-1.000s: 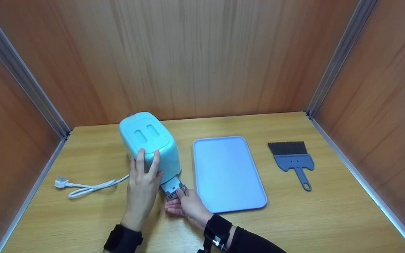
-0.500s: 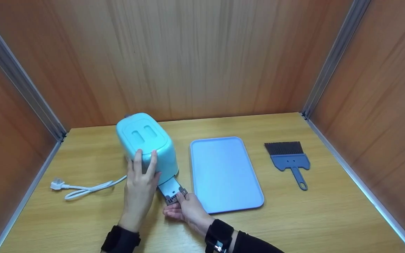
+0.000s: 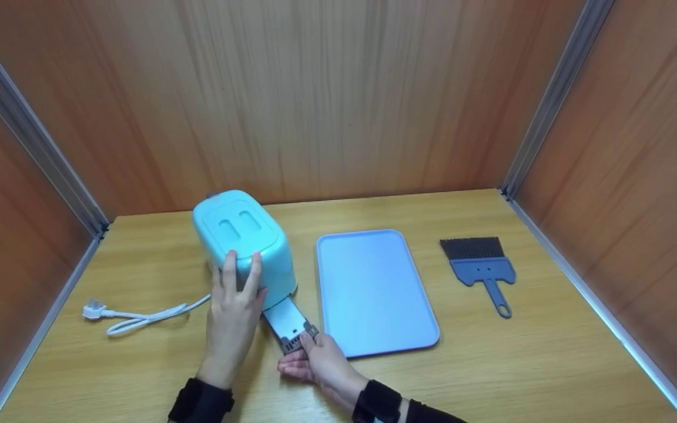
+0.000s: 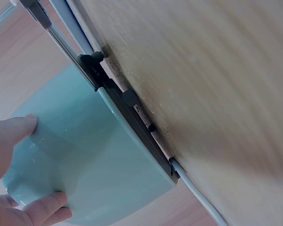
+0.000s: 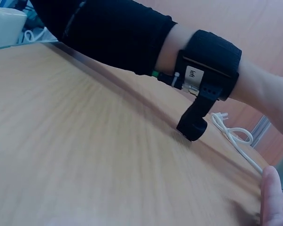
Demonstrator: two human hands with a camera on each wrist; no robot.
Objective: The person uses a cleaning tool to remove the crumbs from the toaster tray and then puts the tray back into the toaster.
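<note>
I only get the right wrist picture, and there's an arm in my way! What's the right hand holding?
Observer: The head view shows the right hand pinching the grey end of a narrow metal tray, which sticks out from under a turquoise appliance.
Operator: Ooh! And what's past that black wristband I can see?
Observer: The left hand, resting with its fingers spread on the near end of the appliance.
</note>
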